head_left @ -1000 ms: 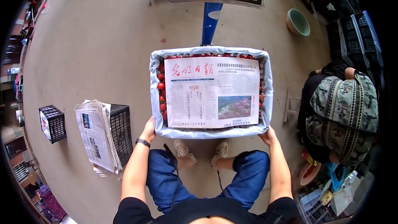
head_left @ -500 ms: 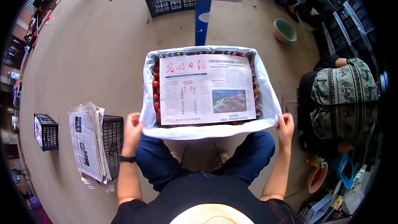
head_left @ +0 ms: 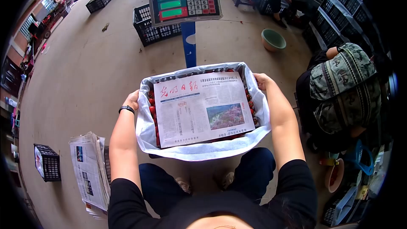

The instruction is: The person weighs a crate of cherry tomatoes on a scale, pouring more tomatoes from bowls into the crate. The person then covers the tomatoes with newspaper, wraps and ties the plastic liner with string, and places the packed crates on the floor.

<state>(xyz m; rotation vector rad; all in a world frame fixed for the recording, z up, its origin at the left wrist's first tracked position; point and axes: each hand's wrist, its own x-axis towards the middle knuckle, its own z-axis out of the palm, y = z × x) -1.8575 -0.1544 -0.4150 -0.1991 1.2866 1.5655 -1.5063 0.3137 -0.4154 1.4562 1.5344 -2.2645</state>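
Note:
A basket lined with a white sheet (head_left: pixel 203 152) is in front of me, slightly turned. Red fruit (head_left: pixel 152 110) shows along its edges, around a newspaper (head_left: pixel 199 110) that lies flat on top. My left hand (head_left: pixel 133 100) grips the basket's left side, its fingers partly hidden by the liner. At the upper right side my right hand (head_left: pixel 263 81) is closed on the basket too. Just beyond it rises the blue post (head_left: pixel 189 44) of a scale, whose display (head_left: pixel 185 5) is lit green.
A stack of newspapers (head_left: pixel 88 169) leans by a dark crate at left, near a small crate (head_left: pixel 47 162). A crate (head_left: pixel 154 29) stands behind the scale, a green basin (head_left: pixel 273 40) to its right. A person (head_left: pixel 343 89) bends at right; other people are farther back.
My hands have moved from the basket's near corners forward along its sides. The basket has turned slightly, and the view has tilted up, showing more of the scale and background.

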